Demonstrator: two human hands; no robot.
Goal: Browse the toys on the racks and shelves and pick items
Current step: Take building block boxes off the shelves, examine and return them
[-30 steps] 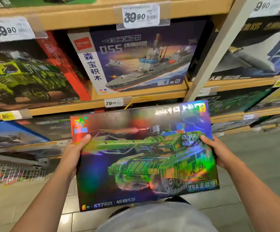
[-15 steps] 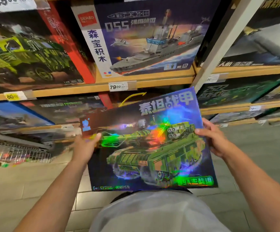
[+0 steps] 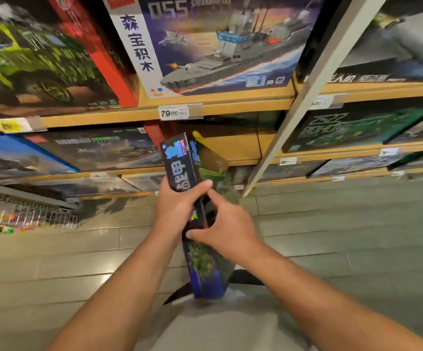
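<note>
A holographic tank toy box (image 3: 206, 269) stands on edge in front of me, its narrow side with shiny lettering facing up and left. My left hand (image 3: 177, 209) grips that narrow side, thumb wrapped over the top. On the box's right face, my right hand (image 3: 226, 230) holds it with thumb and curled fingers. The box's front picture is mostly turned away from the camera.
Wooden shelves (image 3: 230, 106) carry building-block boxes: a warship box (image 3: 218, 44), a green truck box (image 3: 35, 62), and dark boxes at right (image 3: 352, 125). An empty shelf slot (image 3: 233, 145) lies behind the held box. A white upright post (image 3: 304, 97) divides the racks. A wire basket (image 3: 28, 216) sits low left.
The box has turned from lying flat and face-up to standing on its edge. Both hands moved together toward its middle. The view has dropped closer to the lower shelves.
</note>
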